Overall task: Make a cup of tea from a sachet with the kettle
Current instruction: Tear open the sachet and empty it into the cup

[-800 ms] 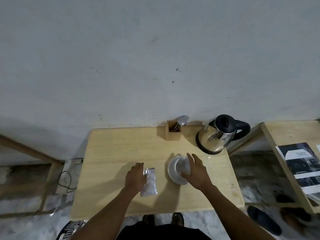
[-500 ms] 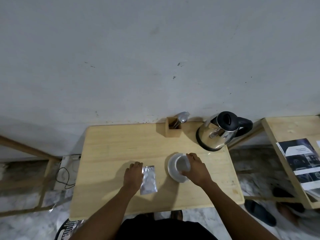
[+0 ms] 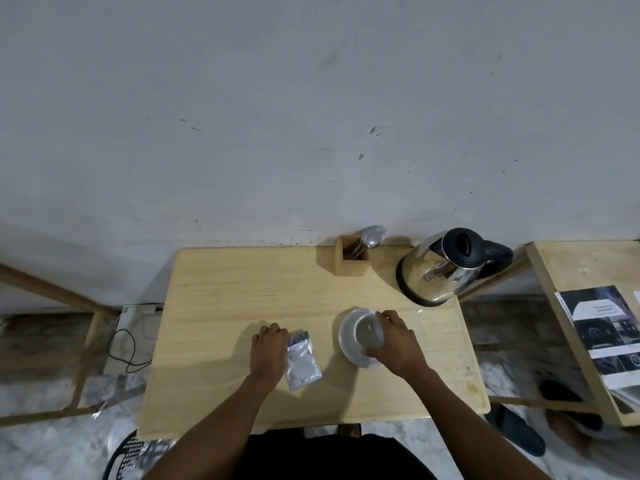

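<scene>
A: left hand point(image 3: 268, 353) pins the sachet point(image 3: 302, 358) flat near the desk's point(image 3: 221, 289) front edge, right hand point(image 3: 394, 341) wraps the cup point(image 3: 369, 332).

B: careful, cup could skid off its saucer point(image 3: 346, 341). Kettle's point(image 3: 440, 268) back-right.

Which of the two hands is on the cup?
The right hand grips the cup on its saucer; the left hand rests beside the silver sachet.
</scene>
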